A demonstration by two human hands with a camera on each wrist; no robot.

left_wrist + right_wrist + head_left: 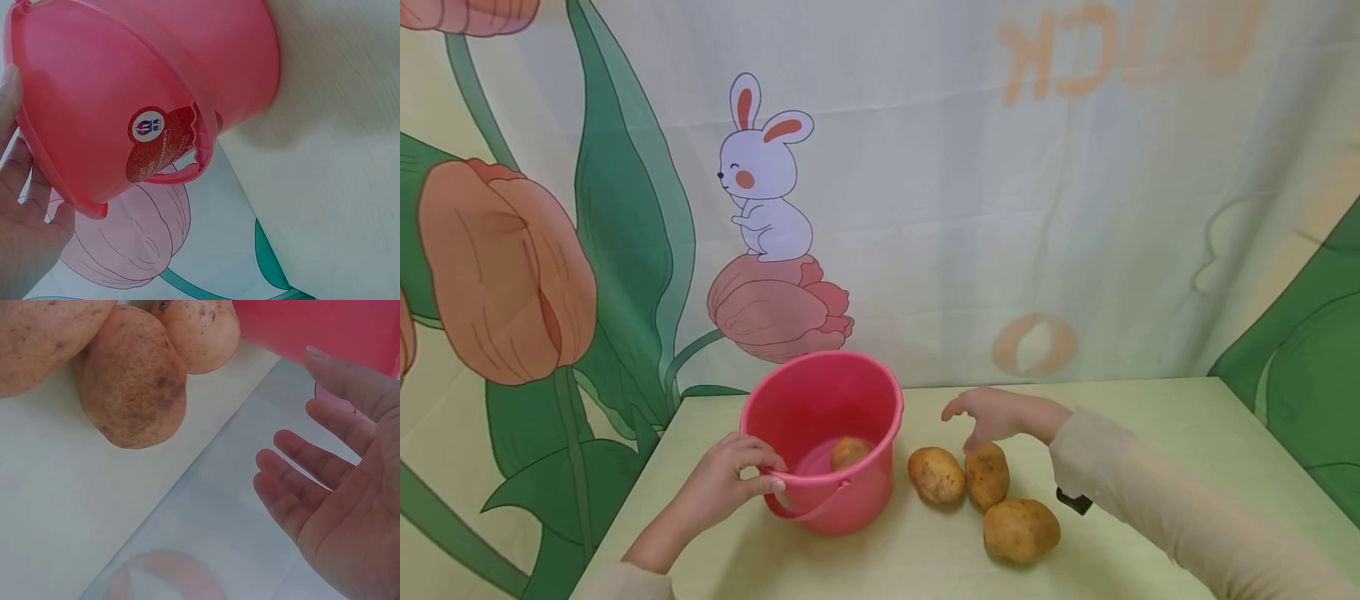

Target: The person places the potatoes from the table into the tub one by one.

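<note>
A pink bucket [850, 508] stands on the table, tipped a little toward the viewer in the head view, with one potato [851, 453] lying inside. My left hand [730, 475] grips its rim at the near left, thumb on the outside; the left wrist view shows the bucket's label [162, 140] and handle [203, 150]. To the right of the bucket lie three potatoes: one nearest it [937, 476], a darker one [987, 476] beside that, and a larger one [1022, 531] in front. Above the darker potato hovers my right hand [1000, 414], its fingers spread and holding nothing.
Behind the table [1120, 575] hangs a printed curtain [925, 208] with a rabbit and tulips, meeting the table's back edge. A small black object [1074, 500] shows under the right sleeve.
</note>
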